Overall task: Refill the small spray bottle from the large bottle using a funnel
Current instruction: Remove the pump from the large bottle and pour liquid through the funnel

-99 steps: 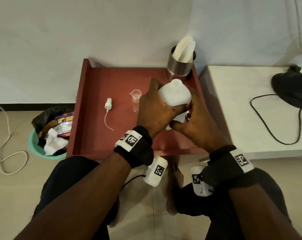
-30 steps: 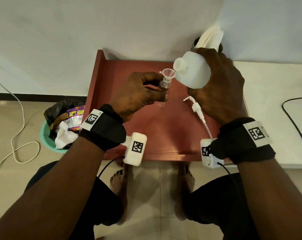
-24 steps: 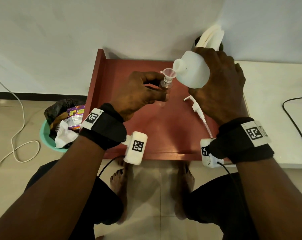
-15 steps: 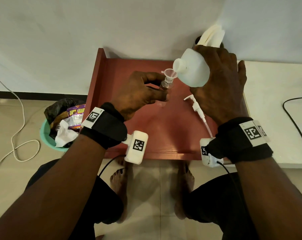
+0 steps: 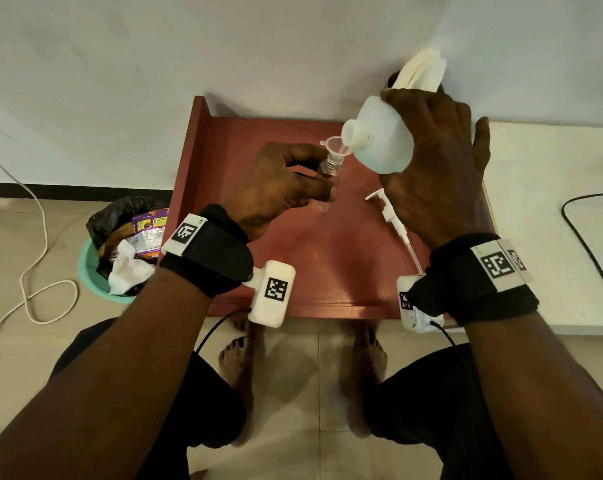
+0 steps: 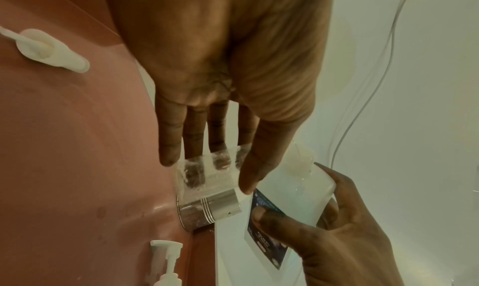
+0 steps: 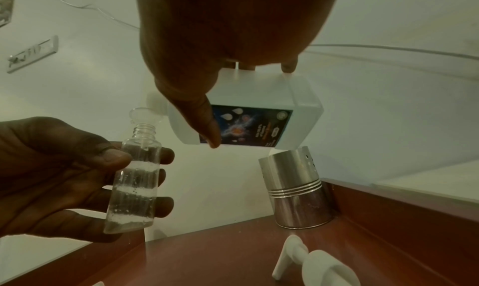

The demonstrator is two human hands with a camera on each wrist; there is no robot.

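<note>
My left hand (image 5: 314,174) holds the small clear spray bottle (image 5: 327,171) upright above the red tray (image 5: 327,271), thumb in front and fingers behind. A small clear funnel (image 5: 336,145) sits in its neck. My right hand (image 5: 428,140) grips the large white bottle (image 5: 379,140), tipped to the left with its open mouth right over the funnel. In the right wrist view the small bottle (image 7: 134,179) shows clear liquid with bubbles, and the funnel (image 7: 145,114) touches the large bottle (image 7: 259,122) at its mouth.
The large bottle's white pump head (image 5: 386,209) lies on the tray below my right hand. The small spray head (image 6: 49,48) lies further left on it. A steel can (image 7: 298,192) with napkins (image 5: 421,72) stands at the back right. A green bin (image 5: 120,244) stands left.
Earlier both hands were on the large bottle down on the tray. Over the last second my right hand has tipped the raised bottle further, bringing its mouth down to the funnel; my left hand stays put.
</note>
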